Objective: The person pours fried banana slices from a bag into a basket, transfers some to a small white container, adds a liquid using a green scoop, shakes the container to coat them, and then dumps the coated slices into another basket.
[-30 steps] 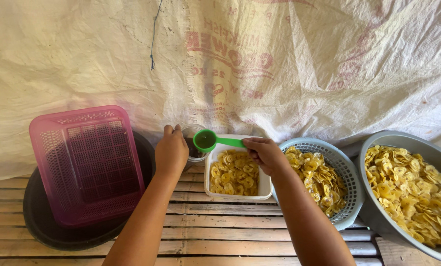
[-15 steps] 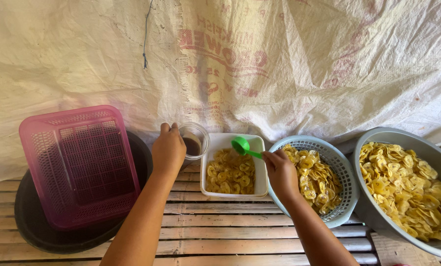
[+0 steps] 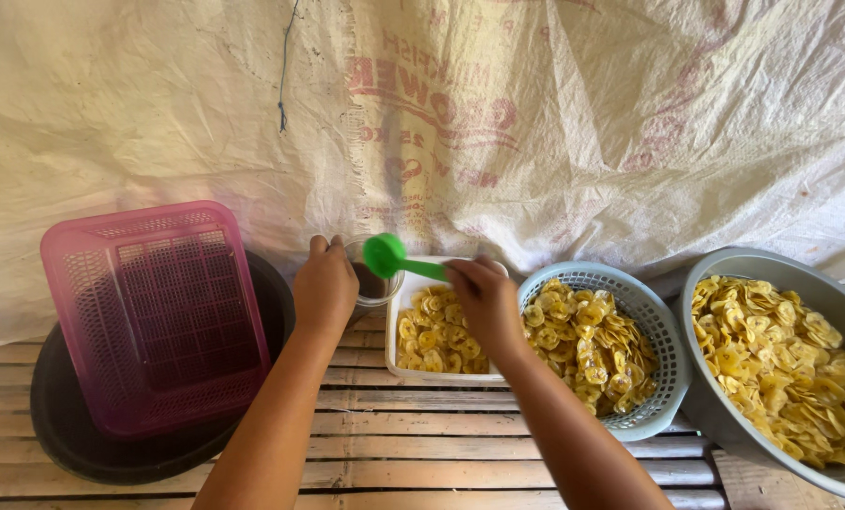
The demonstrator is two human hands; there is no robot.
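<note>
Behind the left hand (image 3: pixel 324 288) — cup (image 3: pixel 375 283) half hidden; right hand (image 3: pixel 484 300) grips scoop (image 3: pixel 389 256)

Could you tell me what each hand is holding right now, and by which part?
The right hand holds the green scoop by its handle. The left hand grips the side of a small clear cup.

1. Green scoop (image 3: pixel 385 255): smooth, glossy plastic, pinched in the right hand (image 3: pixel 486 304).
2. Small cup (image 3: pixel 373 281) at the left hand (image 3: pixel 324 288): clear plastic.
3. Pink basket (image 3: pixel 158 312): latticed plastic, slight sheen.
4. White tub (image 3: pixel 396 326): smooth plastic.
5. Chips (image 3: pixel 436 335): matt, dry-looking yellow.
6. Backdrop sheet (image 3: pixel 583 123): coarse woven sacking.
7. Floor slats (image 3: pixel 375 444): rough, weathered wood.
</note>
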